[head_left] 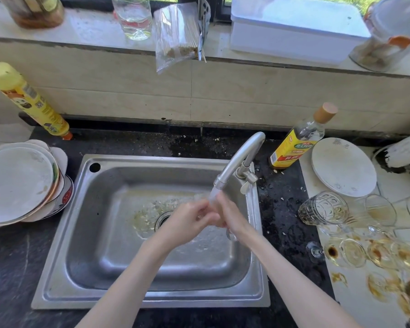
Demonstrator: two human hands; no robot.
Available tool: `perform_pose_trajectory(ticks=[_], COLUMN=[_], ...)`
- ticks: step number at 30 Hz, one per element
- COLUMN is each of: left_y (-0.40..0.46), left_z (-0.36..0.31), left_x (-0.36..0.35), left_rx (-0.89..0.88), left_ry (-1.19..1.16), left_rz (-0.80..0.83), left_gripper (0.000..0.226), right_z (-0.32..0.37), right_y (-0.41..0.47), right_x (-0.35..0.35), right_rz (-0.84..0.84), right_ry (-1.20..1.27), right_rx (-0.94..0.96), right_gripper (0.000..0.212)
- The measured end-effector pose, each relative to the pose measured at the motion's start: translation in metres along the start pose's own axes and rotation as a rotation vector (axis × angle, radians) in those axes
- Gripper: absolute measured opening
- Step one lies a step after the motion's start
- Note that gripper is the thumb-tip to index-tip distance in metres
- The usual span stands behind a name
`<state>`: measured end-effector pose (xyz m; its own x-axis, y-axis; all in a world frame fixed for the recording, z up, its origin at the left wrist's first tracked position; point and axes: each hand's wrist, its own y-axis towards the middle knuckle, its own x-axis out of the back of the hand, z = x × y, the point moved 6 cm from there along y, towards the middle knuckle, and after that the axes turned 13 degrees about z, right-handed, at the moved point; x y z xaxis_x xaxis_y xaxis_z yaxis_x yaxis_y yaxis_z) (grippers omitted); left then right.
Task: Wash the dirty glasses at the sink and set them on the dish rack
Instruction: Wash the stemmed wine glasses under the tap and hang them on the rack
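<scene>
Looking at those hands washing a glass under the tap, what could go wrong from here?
The wet glass could slip from the left hand or right hand and break in the steel sink. It may also knock against the faucet close above it. The dirty glasses crowd the counter at the right, some lying tipped, so reaching over could topple one.

Worktop (279, 209): dark speckled stone, steel sink (57, 233) set in.
Left: stacked plates (19, 183), yellow spray can (29, 100).
Right: sauce bottle (298, 140), white board (355, 304) carrying dirty glasses (324, 208) and a plate (343, 166).
</scene>
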<state>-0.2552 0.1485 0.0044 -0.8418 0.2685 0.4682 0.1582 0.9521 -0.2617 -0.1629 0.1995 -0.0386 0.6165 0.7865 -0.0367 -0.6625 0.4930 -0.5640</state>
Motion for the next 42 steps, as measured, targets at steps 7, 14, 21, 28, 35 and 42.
perform_pose_trajectory(ticks=[7, 14, 21, 28, 35, 42], left_y=[0.003, 0.002, 0.006, 0.002, 0.009, 0.007], left_z=[0.003, 0.004, 0.022, 0.011, 0.009, 0.012], left_x=[-0.004, -0.003, 0.004, -0.013, 0.002, -0.008], left_rx=[0.093, 0.055, 0.196, 0.057, 0.135, 0.106], left_ry=[-0.052, -0.146, -0.148, 0.016, -0.074, 0.07], left_rz=[0.215, 0.1, 0.061, 0.351, -0.07, 0.347], left_gripper=[0.011, 0.025, 0.022, 0.02, 0.026, 0.016], right_z=[-0.007, -0.003, -0.009, -0.014, -0.006, -0.008], right_y=[-0.002, -0.003, -0.005, -0.001, 0.001, -0.004], right_x=[0.003, -0.003, -0.004, -0.002, 0.003, 0.0], right_rz=[0.058, 0.078, 0.108, 0.051, -0.015, 0.143], right_ry=[0.031, 0.028, -0.064, -0.027, -0.006, -0.014], right_rx=[-0.104, -0.045, -0.06, -0.125, 0.01, -0.162], right_gripper=[0.066, 0.06, 0.053, 0.071, 0.047, 0.061])
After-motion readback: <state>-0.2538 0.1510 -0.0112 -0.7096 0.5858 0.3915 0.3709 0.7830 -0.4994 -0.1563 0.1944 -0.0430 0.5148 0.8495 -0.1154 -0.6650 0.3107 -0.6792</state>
